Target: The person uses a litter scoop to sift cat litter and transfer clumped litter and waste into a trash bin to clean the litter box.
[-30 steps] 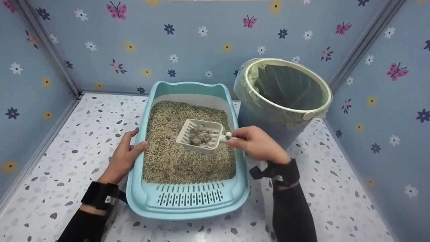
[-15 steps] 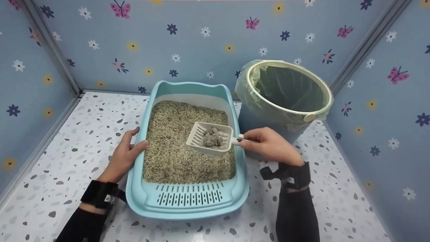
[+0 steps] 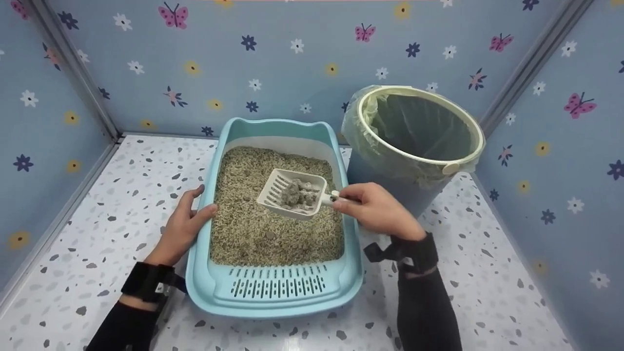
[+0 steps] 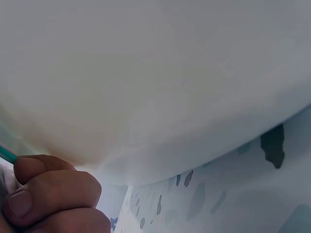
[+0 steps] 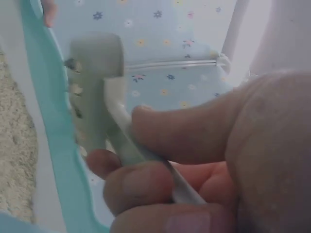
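Note:
My right hand [image 3: 382, 209] grips the handle of a white slotted litter scoop [image 3: 319, 183], thumb on one side and fingers curled round the other. Several grey clumps [image 3: 292, 192] lie in the scoop, which is held above the litter [image 3: 243, 234]. My left hand [image 3: 183, 224] holds the left rim of a light blue litter box [image 3: 275, 307], thumb over the edge. Curled fingers [image 4: 58, 189] show under the rim in the left wrist view, beside the box's pale outer wall [image 4: 146, 87]. In the right wrist view the scoop [image 5: 97, 63] is seen from its handle end.
A tall bin [image 3: 390, 180] with a pale rim and a yellowish liner bag [image 3: 353, 122] stands right of the box, near the right hand. Flower-patterned panels [image 3: 302, 83] enclose the speckled floor [image 3: 146, 170]. One small dark clump [image 3: 269, 235] lies on the litter.
The scoop went right and slightly down, then back left and up, and the clumps in it shifted. My left hand has kept its hold on the rim.

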A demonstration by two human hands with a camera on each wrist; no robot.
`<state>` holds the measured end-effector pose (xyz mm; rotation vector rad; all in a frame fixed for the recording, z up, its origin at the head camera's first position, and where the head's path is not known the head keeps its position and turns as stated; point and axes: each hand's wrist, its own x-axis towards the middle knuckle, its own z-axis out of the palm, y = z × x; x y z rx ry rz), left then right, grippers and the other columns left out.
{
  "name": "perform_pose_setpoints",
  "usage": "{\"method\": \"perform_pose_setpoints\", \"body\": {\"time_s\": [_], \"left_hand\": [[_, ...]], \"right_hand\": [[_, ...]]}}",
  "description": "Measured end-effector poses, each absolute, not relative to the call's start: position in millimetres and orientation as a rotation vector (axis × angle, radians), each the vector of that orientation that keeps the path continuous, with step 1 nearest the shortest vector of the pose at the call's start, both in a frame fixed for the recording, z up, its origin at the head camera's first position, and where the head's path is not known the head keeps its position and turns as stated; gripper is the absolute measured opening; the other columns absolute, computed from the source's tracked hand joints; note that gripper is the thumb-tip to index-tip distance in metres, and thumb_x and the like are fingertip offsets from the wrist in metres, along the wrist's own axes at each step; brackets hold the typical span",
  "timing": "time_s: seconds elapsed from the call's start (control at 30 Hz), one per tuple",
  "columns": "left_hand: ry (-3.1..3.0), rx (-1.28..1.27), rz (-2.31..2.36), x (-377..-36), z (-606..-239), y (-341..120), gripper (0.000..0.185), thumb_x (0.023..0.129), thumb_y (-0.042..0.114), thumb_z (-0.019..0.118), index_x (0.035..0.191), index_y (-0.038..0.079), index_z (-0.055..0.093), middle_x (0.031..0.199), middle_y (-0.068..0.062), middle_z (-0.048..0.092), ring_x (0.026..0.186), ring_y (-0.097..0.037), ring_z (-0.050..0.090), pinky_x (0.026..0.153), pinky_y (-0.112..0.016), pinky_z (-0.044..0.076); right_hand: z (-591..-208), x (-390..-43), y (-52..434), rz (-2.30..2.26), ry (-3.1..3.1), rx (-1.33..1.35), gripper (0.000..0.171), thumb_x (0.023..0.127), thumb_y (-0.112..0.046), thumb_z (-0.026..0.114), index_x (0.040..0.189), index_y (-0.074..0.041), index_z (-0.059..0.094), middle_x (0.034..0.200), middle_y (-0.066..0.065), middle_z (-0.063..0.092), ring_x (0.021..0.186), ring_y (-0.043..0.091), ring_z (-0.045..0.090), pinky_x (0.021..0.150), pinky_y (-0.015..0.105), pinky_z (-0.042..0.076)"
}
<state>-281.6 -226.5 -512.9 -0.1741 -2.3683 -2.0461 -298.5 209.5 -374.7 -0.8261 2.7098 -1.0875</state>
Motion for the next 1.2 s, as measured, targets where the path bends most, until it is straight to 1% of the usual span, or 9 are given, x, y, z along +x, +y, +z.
{"method": "perform_pose_setpoints", "body": {"time_s": [0.17,0.23,0.33,0.53,0.7,0.93,1.07,1.2], "left_hand": [[-2.391,-0.177,-2.001,-282.7,-514.6,-225.8,0.074,0.116,0.034,0.059,0.177,0.011,0.022,0.11,-0.03,0.074,0.085,-0.026,0.079,0.075,-0.039,0.068],[-2.393,-0.175,-1.997,-282.5,-515.0,-225.9,0.074,0.116,0.033,0.058,0.177,0.011,0.021,0.112,-0.03,0.073,0.086,-0.025,0.079,0.075,-0.038,0.067],[-2.388,-0.179,-2.011,-282.1,-514.9,-226.0,0.075,0.116,0.033,0.058,0.177,0.01,0.02,0.113,-0.031,0.073,0.086,-0.026,0.079,0.076,-0.039,0.068],[-2.38,-0.164,-2.016,-281.1,-514.6,-226.7,0.074,0.116,0.032,0.059,0.176,0.009,0.022,0.112,-0.031,0.073,0.087,-0.026,0.079,0.076,-0.04,0.068],[-2.364,-0.168,-2.034,-281.2,-514.0,-225.8,0.074,0.116,0.032,0.059,0.176,0.009,0.022,0.112,-0.031,0.073,0.087,-0.026,0.079,0.077,-0.04,0.068],[-2.367,-0.164,-2.047,-281.1,-517.7,-222.6,0.075,0.116,0.031,0.06,0.176,0.008,0.021,0.11,-0.031,0.073,0.086,-0.026,0.079,0.077,-0.041,0.069],[-2.362,-0.171,-2.029,-282.0,-516.7,-224.6,0.075,0.116,0.032,0.06,0.176,0.008,0.022,0.111,-0.031,0.073,0.086,-0.025,0.079,0.076,-0.04,0.069],[-2.369,-0.185,-2.042,-282.0,-516.2,-227.5,0.077,0.117,0.034,0.058,0.178,0.01,0.019,0.116,-0.032,0.073,0.089,-0.025,0.079,0.077,-0.039,0.068]], "right_hand": [[-370.3,-296.4,221.9,-1.029,2.741,-0.815,0.022,0.107,-0.031,0.077,0.098,-0.011,0.082,0.072,-0.007,0.058,0.063,0.014,0.052,0.061,0.031,0.044],[-369.4,-297.4,221.2,-1.011,2.73,-0.832,0.024,0.108,-0.034,0.075,0.1,-0.012,0.083,0.074,-0.008,0.059,0.065,0.014,0.053,0.062,0.031,0.044],[-370.0,-298.9,216.7,-1.005,2.71,-0.843,0.024,0.108,-0.035,0.074,0.1,-0.013,0.082,0.074,-0.009,0.059,0.065,0.013,0.053,0.063,0.031,0.044],[-372.0,-298.9,214.3,-1.015,2.717,-0.806,0.024,0.107,-0.033,0.076,0.1,-0.011,0.083,0.073,-0.008,0.059,0.064,0.013,0.053,0.061,0.03,0.045],[-371.2,-297.1,214.1,-1.033,2.737,-0.825,0.026,0.107,-0.035,0.076,0.099,-0.011,0.082,0.074,-0.008,0.059,0.065,0.013,0.053,0.063,0.031,0.045],[-370.2,-291.5,217.6,-1.097,2.763,-0.807,0.029,0.108,-0.033,0.076,0.092,-0.009,0.079,0.072,-0.009,0.056,0.064,0.012,0.051,0.063,0.03,0.043],[-361.0,-289.3,219.3,-1.153,2.782,-0.807,0.03,0.108,-0.032,0.077,0.087,-0.011,0.076,0.072,-0.008,0.056,0.065,0.011,0.049,0.065,0.03,0.041],[-339.4,-287.7,225.0,-1.192,2.794,-0.769,0.026,0.108,-0.029,0.077,0.089,-0.011,0.077,0.071,-0.006,0.055,0.064,0.012,0.047,0.062,0.029,0.04]]}}
